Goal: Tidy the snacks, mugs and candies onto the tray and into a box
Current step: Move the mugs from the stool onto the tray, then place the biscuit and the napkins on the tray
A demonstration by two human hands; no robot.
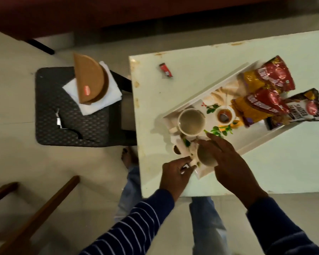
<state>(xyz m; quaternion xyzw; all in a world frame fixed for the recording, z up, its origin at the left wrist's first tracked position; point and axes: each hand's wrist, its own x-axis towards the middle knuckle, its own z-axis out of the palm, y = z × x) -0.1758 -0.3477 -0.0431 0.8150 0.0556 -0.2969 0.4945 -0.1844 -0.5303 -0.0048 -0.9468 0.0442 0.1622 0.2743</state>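
Observation:
A white tray (226,83) with a leaf print lies at an angle on the pale table (191,70). On it stand an upright white mug (191,122) and a small bowl (226,115) of brown liquid, with several snack packets (271,92) piled at its far end. My right hand (228,162) holds a second white mug (206,157) tilted over the tray's near corner. My left hand (175,172) pinches the tray's near edge, perhaps at that mug's handle. A red candy (165,70) lies loose on the table.
A dark woven stool (72,122) stands left of the table, carrying white napkins (94,96) and a brown half-round box (89,78) with a red candy on its lid. Wooden chair parts (35,214) show at lower left. My legs are at the table's near edge.

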